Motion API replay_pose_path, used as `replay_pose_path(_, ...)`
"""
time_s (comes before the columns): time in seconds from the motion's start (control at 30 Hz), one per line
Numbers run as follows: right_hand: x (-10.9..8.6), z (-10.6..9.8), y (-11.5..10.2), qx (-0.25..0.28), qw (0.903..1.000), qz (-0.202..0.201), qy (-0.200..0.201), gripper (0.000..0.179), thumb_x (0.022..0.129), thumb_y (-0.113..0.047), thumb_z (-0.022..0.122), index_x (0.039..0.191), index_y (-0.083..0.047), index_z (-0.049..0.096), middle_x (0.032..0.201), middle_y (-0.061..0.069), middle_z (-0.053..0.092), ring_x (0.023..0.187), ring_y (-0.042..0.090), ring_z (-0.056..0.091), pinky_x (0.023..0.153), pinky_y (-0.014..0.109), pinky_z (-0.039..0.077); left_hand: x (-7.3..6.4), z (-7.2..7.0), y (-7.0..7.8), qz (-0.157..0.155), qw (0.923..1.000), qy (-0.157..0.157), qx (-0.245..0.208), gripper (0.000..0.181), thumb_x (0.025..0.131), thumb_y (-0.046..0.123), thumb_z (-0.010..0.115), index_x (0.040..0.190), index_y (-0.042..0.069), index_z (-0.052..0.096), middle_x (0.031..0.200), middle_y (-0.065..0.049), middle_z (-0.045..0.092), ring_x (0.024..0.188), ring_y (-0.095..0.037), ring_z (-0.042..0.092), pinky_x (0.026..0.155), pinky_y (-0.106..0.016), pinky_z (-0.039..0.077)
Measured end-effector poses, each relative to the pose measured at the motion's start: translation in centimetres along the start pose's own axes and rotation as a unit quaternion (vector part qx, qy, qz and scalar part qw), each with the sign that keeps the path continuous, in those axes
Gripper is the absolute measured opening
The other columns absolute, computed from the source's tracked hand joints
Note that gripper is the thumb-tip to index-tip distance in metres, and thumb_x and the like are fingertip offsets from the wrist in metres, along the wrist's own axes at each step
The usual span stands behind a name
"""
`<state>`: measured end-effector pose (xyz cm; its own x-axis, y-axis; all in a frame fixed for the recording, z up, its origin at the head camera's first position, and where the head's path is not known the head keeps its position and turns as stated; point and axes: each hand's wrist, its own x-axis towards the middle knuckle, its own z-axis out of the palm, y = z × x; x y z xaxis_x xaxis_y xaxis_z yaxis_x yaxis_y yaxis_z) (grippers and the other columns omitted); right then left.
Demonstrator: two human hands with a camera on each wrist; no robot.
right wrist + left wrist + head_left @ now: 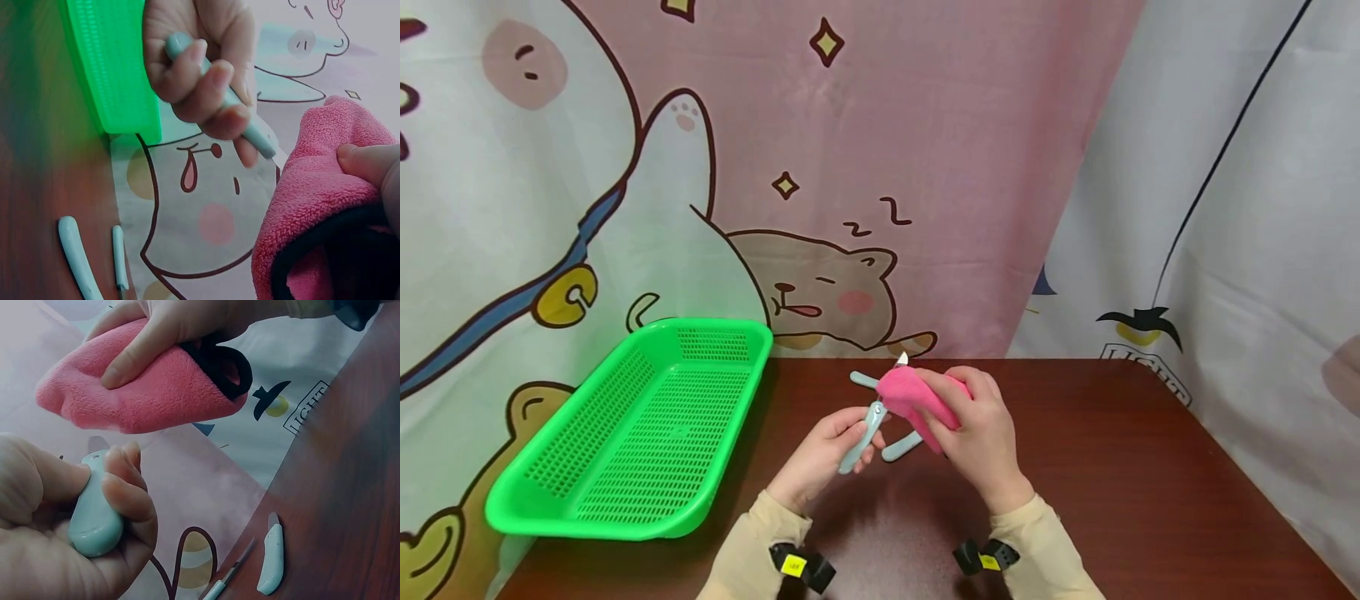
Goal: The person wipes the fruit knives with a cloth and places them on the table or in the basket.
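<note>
My left hand [826,454] grips a knife [861,440] by its pale blue handle, fingers curled round it. Most of that knife's blade is hidden behind a pink cloth [913,400] in the head view. My right hand [981,425] holds this fluffy, black-edged cloth, folded, just above and right of the left hand. Whether cloth and blade touch, I cannot tell. Two more knives with pale blue handles lie on the table: a slim one [232,572] and a thicker-handled one [272,559]. The cloth partly covers both in the head view.
A green perforated plastic basket [700,500] stands on the left of the dark brown table [1112,467]. Behind the table hangs a curtain [970,167] printed with cartoon animals. Black wrist cameras [801,567] sit on both sleeves.
</note>
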<state>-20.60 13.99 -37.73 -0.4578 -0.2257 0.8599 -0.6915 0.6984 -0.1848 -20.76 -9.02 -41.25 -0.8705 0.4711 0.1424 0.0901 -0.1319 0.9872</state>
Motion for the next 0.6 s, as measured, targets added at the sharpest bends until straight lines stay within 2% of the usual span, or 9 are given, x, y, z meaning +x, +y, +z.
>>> replay_pose_path(0.23,-0.4,0.8,-0.9,0.017,0.9994,-0.027,-0.009,0.056,0.070,-0.018,0.089,0.122,-0.021,0.069,0.102,0.009,0.059,0.095,0.028,0.055,0.071,0.042,0.053,-0.1,0.4,0.1,-0.005,1.0000,-0.001,-0.002,0.025,0.105,0.014,0.047,0.120,-0.004,0.057,0.092,-0.019,0.059,0.068,-0.017,0.053,0.061,-0.023,0.047)
replay_pose_path(0.43,-0.5,1.1,-1.2,0.016,0.9993,-0.027,-0.020,0.058,0.070,-0.022,0.090,0.123,-0.022,0.069,0.104,0.010,0.059,0.097,0.030,0.055,0.072,0.041,0.055,0.0,0.6,0.0,-0.007,1.0000,-0.003,0.003,0.026,0.106,0.011,0.044,0.116,-0.010,0.056,0.088,-0.008,0.060,0.067,-0.015,0.053,0.061,-0.022,0.047)
replay_pose_path(0.6,-0.5,1.2,-0.9,0.014,0.9992,-0.022,-0.031,0.059,0.069,-0.022,0.091,0.124,-0.021,0.069,0.104,0.011,0.059,0.098,0.030,0.055,0.070,0.041,0.056,0.0,0.6,-0.2,-0.001,0.9999,-0.010,0.007,0.026,0.106,0.007,0.042,0.118,-0.013,0.053,0.087,-0.008,0.060,0.066,-0.014,0.052,0.059,-0.021,0.046)
